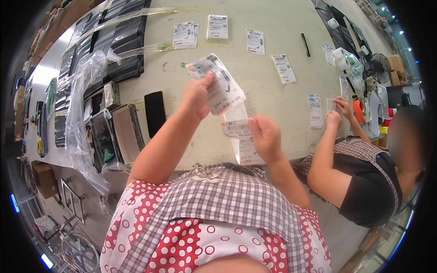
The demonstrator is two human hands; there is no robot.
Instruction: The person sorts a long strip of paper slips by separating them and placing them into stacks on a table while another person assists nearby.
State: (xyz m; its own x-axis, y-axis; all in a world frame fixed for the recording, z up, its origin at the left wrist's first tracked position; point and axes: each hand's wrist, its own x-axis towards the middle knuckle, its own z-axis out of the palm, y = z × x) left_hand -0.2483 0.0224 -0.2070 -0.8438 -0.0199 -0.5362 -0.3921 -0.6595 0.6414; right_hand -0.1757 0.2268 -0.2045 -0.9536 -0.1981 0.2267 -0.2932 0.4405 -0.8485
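Note:
My left hand (pixel 198 97) grips a stack of printed labels (pixel 218 85), its thumb lying across the top sheet, which bears a handwritten tick. A strip of labels (pixel 244 148) curls down towards the table's front edge, and my right hand (pixel 267 138) has its fingers closed on it. Where the strip meets the stack is partly hidden. Beyond my hands, a fanned pile of labels (pixel 183 35) and a neater pile (pixel 217 26) lie on the pale table (pixel 194 143). Two more labels, one ticked (pixel 255 41) and one slanted (pixel 284 69), rest to the right.
A phone (pixel 155 114) and an open box (pixel 128 133) stand left, near black plastic bags (pixel 123 41) and clear film (pixel 83 78). A black marker (pixel 305 44) lies far right. At right a co-worker's hands (pixel 336 112) hold paper beside a label (pixel 315 111) and orange tape (pixel 358 111).

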